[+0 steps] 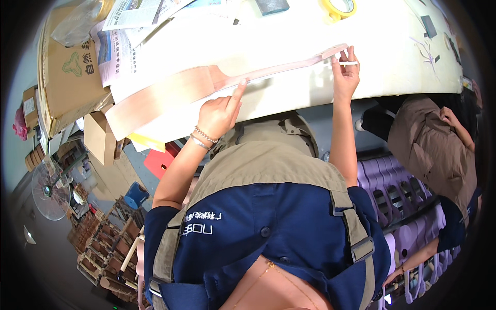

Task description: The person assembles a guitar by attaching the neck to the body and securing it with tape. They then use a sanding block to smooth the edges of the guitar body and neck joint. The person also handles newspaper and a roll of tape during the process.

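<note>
A pale pink ukulele-like instrument (163,95) lies on its side on the white tabletop, its rounded body to the left and its slim neck running right. My left hand (222,114) rests at the table's near edge; its index finger is stretched out and touches the neck near the body, while the other fingers are loosely curled. At the far end of the neck, my right hand (345,77) has its thumb and fingertips at the headstock (333,50). A small white stick (349,63) is held across the fingers of that hand.
A cardboard box (72,72) and newspapers (135,19) are at the left. Yellow tape rolls (338,9) and a dark block (272,6) lie farther back. Purple instrument bodies (392,186) stand racked at the right, near another person (434,150). A fan (50,189) is at the far left.
</note>
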`<state>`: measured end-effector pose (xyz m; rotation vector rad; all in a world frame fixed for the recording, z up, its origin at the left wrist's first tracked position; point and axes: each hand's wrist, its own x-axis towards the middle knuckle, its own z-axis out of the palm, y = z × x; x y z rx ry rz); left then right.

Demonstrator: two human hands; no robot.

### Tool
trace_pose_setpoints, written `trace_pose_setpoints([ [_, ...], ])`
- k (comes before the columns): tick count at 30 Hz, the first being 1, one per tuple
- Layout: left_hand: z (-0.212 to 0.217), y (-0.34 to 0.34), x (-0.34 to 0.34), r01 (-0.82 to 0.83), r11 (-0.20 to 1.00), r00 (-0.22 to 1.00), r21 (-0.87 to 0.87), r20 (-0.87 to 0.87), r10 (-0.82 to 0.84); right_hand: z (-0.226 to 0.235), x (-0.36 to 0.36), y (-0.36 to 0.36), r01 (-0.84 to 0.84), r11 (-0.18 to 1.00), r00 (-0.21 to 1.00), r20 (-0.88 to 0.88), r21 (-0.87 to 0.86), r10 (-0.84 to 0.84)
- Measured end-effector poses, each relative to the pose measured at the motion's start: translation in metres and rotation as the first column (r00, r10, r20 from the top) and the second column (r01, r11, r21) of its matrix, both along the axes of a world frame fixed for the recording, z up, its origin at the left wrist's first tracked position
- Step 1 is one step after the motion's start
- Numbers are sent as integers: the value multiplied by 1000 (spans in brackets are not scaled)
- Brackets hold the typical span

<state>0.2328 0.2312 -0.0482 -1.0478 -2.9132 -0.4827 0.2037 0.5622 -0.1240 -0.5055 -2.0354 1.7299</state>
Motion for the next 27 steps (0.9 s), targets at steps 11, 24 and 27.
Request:
trace_pose_setpoints([
  [11,-17,80,-14,110,988,993,-103,-27,-114,-4,0,1,15,1000,1000,5,3,-15],
  [24,1,137,-91,2,970,927,243,364,-93,-4,-8,-5,38,997,999,-29,-62,-40],
  [27,-14,133,-127,-289,947,279,140,959,-56,2,-8,-9,49,997,998,-31,-60,-51],
])
